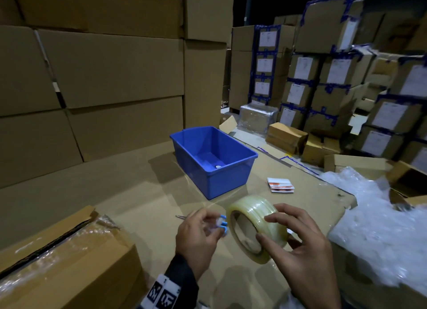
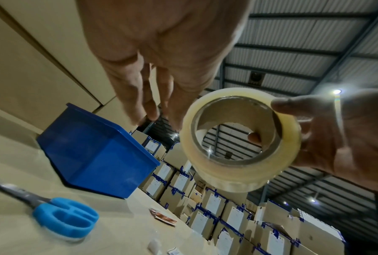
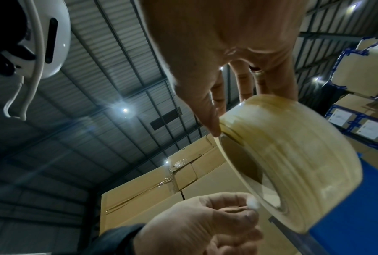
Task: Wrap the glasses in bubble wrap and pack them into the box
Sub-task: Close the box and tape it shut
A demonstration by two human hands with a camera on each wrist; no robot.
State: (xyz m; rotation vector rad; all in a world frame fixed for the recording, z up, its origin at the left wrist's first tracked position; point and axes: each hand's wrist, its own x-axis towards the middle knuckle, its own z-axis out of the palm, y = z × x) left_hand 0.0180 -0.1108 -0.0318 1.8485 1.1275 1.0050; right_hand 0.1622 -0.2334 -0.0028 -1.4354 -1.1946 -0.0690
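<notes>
My right hand grips a roll of clear packing tape above the cardboard work surface, thumb on the near rim and fingers across the outer face. In the right wrist view the tape roll fills the centre. My left hand hovers just left of the roll with its fingers curled, pinching a small whitish bit; what the bit is stays unclear. Blue-handled scissors lie on the surface under the left hand. A heap of bubble wrap lies at the right. No glasses show in any view.
A blue plastic bin stands behind the hands with one small round thing on its floor. A taped cardboard box sits near left. Small orange-and-white sachets lie right of the bin. Stacked cartons wall in the back and the left.
</notes>
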